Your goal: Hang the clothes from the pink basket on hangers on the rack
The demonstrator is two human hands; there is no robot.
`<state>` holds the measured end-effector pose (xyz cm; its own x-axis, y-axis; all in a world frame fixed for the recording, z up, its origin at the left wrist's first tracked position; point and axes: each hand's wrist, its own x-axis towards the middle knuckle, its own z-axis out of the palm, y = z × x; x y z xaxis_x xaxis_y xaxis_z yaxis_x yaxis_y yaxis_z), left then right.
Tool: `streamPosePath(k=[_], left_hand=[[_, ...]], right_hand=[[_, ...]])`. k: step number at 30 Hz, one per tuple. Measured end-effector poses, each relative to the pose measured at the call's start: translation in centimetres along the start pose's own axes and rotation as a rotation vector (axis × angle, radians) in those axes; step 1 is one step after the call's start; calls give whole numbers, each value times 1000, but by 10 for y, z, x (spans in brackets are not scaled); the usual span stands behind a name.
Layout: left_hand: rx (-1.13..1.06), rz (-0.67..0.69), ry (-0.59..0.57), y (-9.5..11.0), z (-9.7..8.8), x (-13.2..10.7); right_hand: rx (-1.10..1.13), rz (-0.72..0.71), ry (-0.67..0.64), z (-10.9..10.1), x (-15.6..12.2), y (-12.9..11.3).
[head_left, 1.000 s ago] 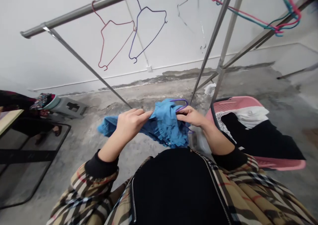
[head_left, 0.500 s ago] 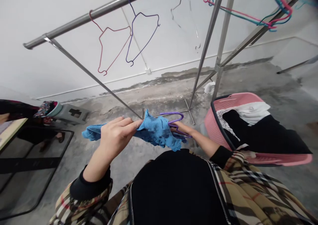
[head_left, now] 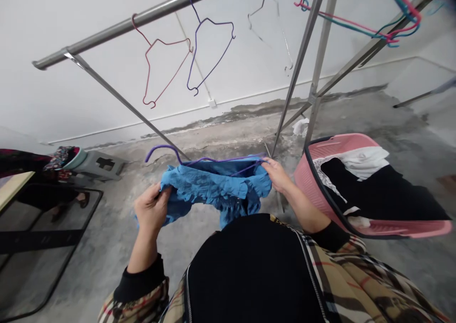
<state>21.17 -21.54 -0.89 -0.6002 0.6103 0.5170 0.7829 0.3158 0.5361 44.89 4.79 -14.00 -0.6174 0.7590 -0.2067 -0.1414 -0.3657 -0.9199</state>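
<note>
A crumpled blue garment (head_left: 213, 185) with a frilled edge is stretched between my two hands at waist height. My left hand (head_left: 152, 206) pinches its left side, fingers closed on the cloth. At the opposite end, my right hand (head_left: 278, 175) is closed on the garment's right edge, beside the end of a purple clothes hanger (head_left: 210, 160). The hanger lies along the garment's opening, its right part inside the cloth. Its hook sticks out free at the upper left, above my left hand.
Ahead, a metal rail (head_left: 156, 13) carries a red hanger (head_left: 147, 71) and a dark purple hanger (head_left: 210, 76). To the right stands a pink laundry basket (head_left: 313, 185) holding black clothes (head_left: 381, 190) and white clothes (head_left: 370, 164). At left are a table edge and a person's foot (head_left: 83, 199).
My hands have moved apart, spreading the bunched garment wide. The purple hanger has turned, its hook now pointing left, and its right part sits in the garment's opening.
</note>
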Motion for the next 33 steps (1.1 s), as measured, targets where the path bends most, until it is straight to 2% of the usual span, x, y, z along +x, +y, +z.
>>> streamPosePath(k=[2, 5, 7, 10, 12, 15, 16, 17, 20, 21, 23, 26, 30, 33], left_hand=[[-24, -35, 30, -7, 2, -4], [8, 9, -40, -18, 3, -9], [78, 51, -66, -24, 5, -13], [238, 77, -15, -28, 14, -20], [298, 68, 23, -28, 19, -24], [203, 18, 23, -29, 24, -25], [129, 0, 5, -29, 24, -24], [50, -17, -22, -30, 24, -23], [-129, -43, -86, -32, 22, -17], [-161, -43, -102, -32, 21, -14], [-212, -32, -126, -30, 21, -9], [-273, -15, -140, -26, 20, -2], [-278, 43, -184, -17, 22, 1], [-263, 88, -207, -12, 27, 0]], right_hand=[[-27, -11, 7, 3, -1, -5], [-78, -60, 76, 3, 1, -15], [-141, -115, 148, 2, 3, -22], [-265, -215, 194, 4, -5, -32], [-364, -277, 88, 7, -18, -40], [-623, -300, -346, 7, -43, -61], [-706, -316, -436, 6, -49, -69], [-774, -360, -445, 5, -54, -78], [-986, -627, -176, 3, -56, -101], [-1086, -714, -124, 4, -53, -105], [-1303, -821, -172, 9, -44, -107], [-1473, -864, -296, 18, -31, -97], [-1500, -861, -375, 26, -26, -85], [-1494, -828, -416, 36, -32, -85]])
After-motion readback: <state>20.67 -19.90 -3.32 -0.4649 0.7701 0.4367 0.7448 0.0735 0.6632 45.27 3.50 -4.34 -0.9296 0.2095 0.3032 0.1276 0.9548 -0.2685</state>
